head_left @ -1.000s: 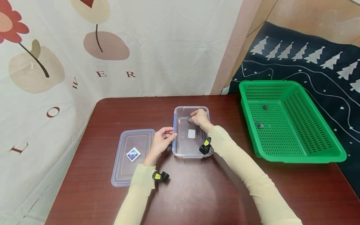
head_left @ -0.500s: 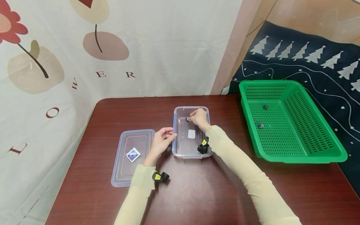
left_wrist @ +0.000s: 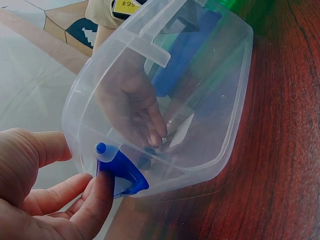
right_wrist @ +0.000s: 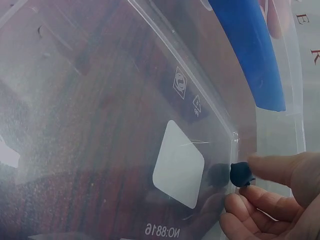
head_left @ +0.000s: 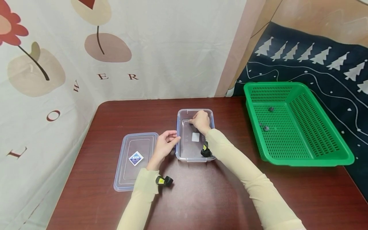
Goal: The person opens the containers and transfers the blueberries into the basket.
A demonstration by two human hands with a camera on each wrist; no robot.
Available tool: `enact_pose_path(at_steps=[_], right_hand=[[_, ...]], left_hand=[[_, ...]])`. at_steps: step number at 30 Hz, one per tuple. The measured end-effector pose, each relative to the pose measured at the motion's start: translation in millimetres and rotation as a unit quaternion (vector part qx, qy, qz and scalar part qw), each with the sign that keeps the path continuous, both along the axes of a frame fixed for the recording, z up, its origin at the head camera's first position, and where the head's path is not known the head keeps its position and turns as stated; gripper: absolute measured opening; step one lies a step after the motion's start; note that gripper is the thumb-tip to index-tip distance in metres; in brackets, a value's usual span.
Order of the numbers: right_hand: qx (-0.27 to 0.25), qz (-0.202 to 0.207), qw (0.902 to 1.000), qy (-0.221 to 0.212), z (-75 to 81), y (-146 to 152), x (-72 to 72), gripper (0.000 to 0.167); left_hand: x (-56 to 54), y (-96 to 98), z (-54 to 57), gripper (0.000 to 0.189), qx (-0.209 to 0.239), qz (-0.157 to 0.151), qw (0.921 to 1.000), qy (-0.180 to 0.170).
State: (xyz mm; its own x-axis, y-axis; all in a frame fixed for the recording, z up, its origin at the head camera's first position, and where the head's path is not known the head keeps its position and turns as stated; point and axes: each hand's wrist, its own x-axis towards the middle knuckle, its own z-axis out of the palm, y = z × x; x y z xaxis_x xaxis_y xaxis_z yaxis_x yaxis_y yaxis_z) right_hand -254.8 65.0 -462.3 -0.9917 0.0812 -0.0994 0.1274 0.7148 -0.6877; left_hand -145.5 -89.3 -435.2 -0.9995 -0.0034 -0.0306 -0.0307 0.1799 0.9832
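Note:
A clear plastic food box (head_left: 187, 150) with blue side clips stands lidless in mid-table. My right hand (head_left: 200, 121) reaches down into its far part. In the right wrist view, the thumb and fingertips pinch a dark blueberry (right_wrist: 241, 175) low near the box's corner, with a dark reflection beside it. My left hand (head_left: 164, 145) rests at the box's left side, fingers loosely extended. Up close in the left wrist view, one finger touches the clear wall and another fingertip lies against a blue clip (left_wrist: 122, 175).
To the left lies the box's clear lid (head_left: 129, 172) with a blue-and-white sticker, partly under the left hand. A green slotted basket (head_left: 304, 161) with a few blueberries (head_left: 266, 128) stands at right. White cloth (head_left: 172, 48) hangs behind the brown table (head_left: 207, 198).
My right hand has shifted a little to the left inside the box, carrying the blueberry. My left hand, the lid and the basket have stayed put.

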Motion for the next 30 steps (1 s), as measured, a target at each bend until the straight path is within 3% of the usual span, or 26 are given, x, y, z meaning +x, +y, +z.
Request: enact_pose_path(at_steps=[5,15,21,25,30], right_hand=[[-0.001,-0.003,1.0000,-0.003,-0.7,-1,0.2,0.017],[0.045,0.007,0.9989,-0.010,2.1,-1,-2.3,0.017],[0.024,0.009,0.9988,-0.041,8.2,3,-2.3,0.013],[0.007,0.023,0.9990,-0.037,17.8,8,-1.7,0.014],[-0.063,0.020,0.9972,-0.035,39.1,20,0.4,0.015]], left_hand=[[-0.7,-0.2,-2.4,0.030,0.003,-0.001,1.0000,0.002],[-0.9,-0.7,-3.2,0.030,0.004,0.000,1.0000,0.003],[-0.9,-0.5,-2.7,0.030,0.006,0.000,1.0000,-0.001],[-0.4,-0.4,-1.8,0.031,0.005,0.000,1.0000,-0.002],[0.6,-0.8,0.0,0.030,0.005,0.000,1.0000,0.002]])
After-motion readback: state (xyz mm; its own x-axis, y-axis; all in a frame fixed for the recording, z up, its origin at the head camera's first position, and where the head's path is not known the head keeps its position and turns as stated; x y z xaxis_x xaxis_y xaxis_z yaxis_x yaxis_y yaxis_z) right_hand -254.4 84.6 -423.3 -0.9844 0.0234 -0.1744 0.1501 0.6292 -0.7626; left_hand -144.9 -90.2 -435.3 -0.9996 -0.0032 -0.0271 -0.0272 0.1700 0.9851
